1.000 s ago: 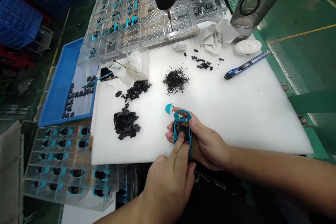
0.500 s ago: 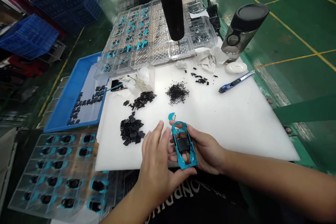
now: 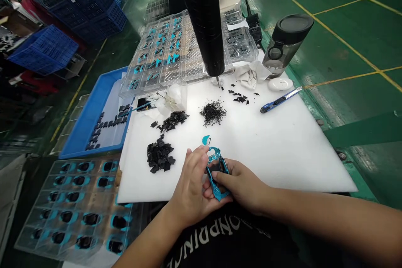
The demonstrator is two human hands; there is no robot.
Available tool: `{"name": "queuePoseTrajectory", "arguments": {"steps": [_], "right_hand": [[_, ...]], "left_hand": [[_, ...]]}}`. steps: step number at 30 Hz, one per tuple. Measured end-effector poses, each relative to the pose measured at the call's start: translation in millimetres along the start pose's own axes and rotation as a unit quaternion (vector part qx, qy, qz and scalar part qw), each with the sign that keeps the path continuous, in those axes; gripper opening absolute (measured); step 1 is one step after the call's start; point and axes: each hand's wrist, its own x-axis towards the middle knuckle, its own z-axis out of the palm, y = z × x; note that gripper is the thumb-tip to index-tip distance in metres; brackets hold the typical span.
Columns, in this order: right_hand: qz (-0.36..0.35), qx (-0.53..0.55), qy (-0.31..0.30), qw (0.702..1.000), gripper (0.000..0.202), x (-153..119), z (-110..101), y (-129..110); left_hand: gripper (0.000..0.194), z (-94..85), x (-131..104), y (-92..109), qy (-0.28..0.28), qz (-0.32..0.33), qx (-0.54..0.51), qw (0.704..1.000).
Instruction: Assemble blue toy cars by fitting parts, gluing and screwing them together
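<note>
A teal toy car body (image 3: 216,192) with a black part in its middle is held between both hands at the front edge of the white board. My left hand (image 3: 195,184) supports it from the left and below, fingers curled around its side. My right hand (image 3: 241,180) grips it from the right, the thumb lying over the black part. Just beyond the car body, a small teal piece (image 3: 206,139) rests on the board. A black electric screwdriver (image 3: 213,50) hangs above the board, its tip over a small black piece.
Black screws (image 3: 212,113) and piles of black parts (image 3: 158,155) lie on the white board (image 3: 282,155). A blue cutter (image 3: 279,101) and bottle (image 3: 285,44) stand rightward. Clear trays (image 3: 166,71) and a blue tray (image 3: 72,134) flank the board.
My right thumb has moved onto the black part in the car body. My left fingers have closed in against its side. The screwdriver hangs lower in view.
</note>
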Motion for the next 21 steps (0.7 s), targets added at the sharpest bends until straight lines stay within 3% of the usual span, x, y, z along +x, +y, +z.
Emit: {"name": "queuePoseTrajectory", "arguments": {"steps": [5, 11, 21], "right_hand": [[-0.02, 0.036, -0.02, 0.999, 0.031, -1, -3, 1], [0.007, 0.131, -0.111, 0.985, 0.021, -2, -9, -1], [0.034, 0.203, -0.099, 0.974, 0.014, -4, -7, -8]], "left_hand": [[0.112, -1.9, 3, 3, -0.018, -0.013, -0.002, 1.0], [0.118, -8.7, 20, 9, -0.052, -0.03, -0.065, 0.996], [0.132, -8.9, 42, 20, -0.072, -0.04, -0.075, 0.994]]}}
